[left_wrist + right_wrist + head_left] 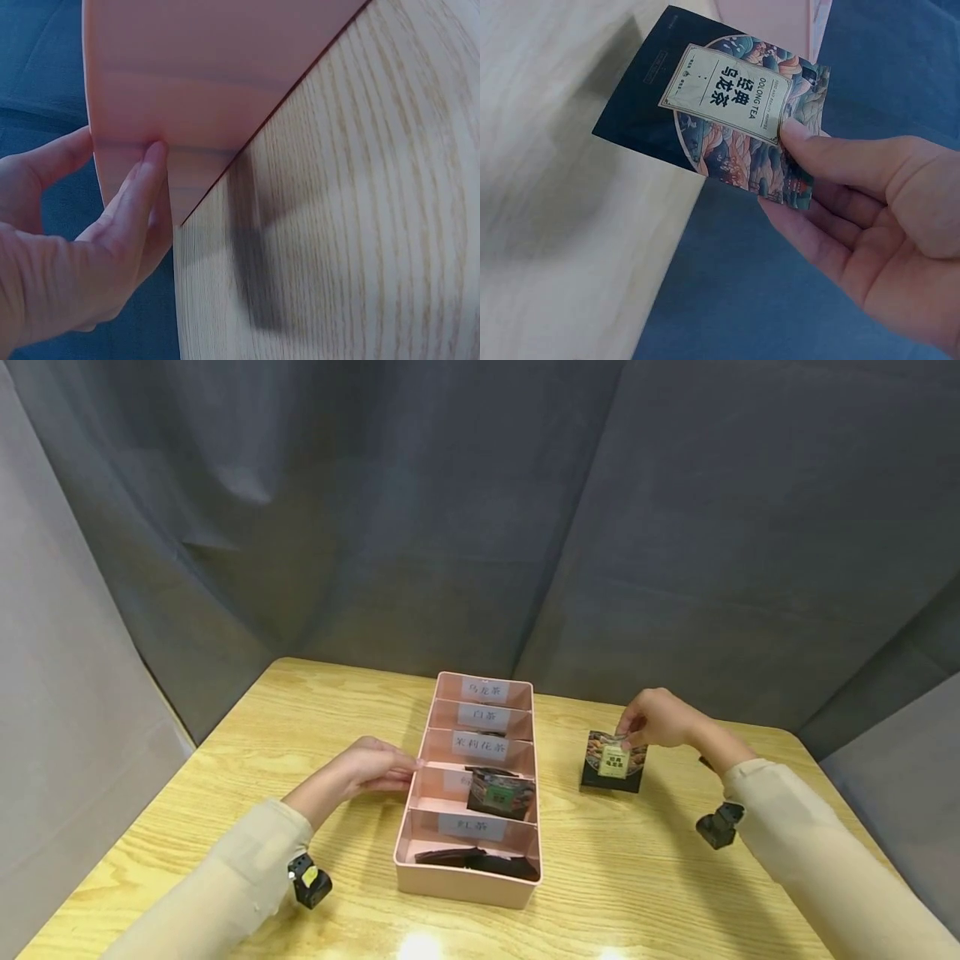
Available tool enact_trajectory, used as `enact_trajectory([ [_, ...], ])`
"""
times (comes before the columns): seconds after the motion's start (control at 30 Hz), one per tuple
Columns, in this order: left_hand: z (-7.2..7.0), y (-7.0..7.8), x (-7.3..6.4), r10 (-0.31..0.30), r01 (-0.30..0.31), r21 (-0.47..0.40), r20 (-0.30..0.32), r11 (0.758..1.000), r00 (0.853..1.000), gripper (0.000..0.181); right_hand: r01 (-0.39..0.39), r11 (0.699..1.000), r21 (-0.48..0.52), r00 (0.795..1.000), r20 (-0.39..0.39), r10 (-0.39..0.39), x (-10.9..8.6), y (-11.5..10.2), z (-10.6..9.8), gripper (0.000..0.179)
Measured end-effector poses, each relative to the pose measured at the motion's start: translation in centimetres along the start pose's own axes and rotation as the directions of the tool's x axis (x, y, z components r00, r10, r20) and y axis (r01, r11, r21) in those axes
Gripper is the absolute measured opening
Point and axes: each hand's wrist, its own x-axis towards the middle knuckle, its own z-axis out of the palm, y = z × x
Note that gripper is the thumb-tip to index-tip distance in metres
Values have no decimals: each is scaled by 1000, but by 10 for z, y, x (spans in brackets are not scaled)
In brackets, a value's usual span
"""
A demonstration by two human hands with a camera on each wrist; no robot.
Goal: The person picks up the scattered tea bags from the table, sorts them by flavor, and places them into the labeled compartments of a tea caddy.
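Observation:
My right hand (660, 720) pinches a dark tea sachet (727, 112) by its top edge, thumb on the front and fingers behind. Its pale label reads "Oolong tea", and in the head view it is upright, right of a long pink divided box (465, 883). The left hand (378, 764) grips the box's left side wall (195, 90), with the thumb at the rim and the fingers against the outer face. A green-labelled sachet (501, 795) leans in the second compartment from the front. Dark sachets (480, 860) lie in the front compartment.
White labels with Chinese characters mark the compartments, such as the rear label (484, 689). The box stands on a wood-grain table (622, 877). Dark grey cloth (450, 527) hangs close behind the table's far edge, with lighter panels at both sides.

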Motion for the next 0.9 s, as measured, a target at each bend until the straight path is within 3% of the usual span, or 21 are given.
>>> enact_trajectory([
  [0.43,7,-6,-4,7,-7,-20,21,1000,1000,32,-12,999,-48,998,-55,10,18,-25,-27,8],
  [0.9,-1,-9,-12,15,-15,-11,4,1000,1000,35,-19,994,-110,988,-152,2,55,-66,-49,10],
])
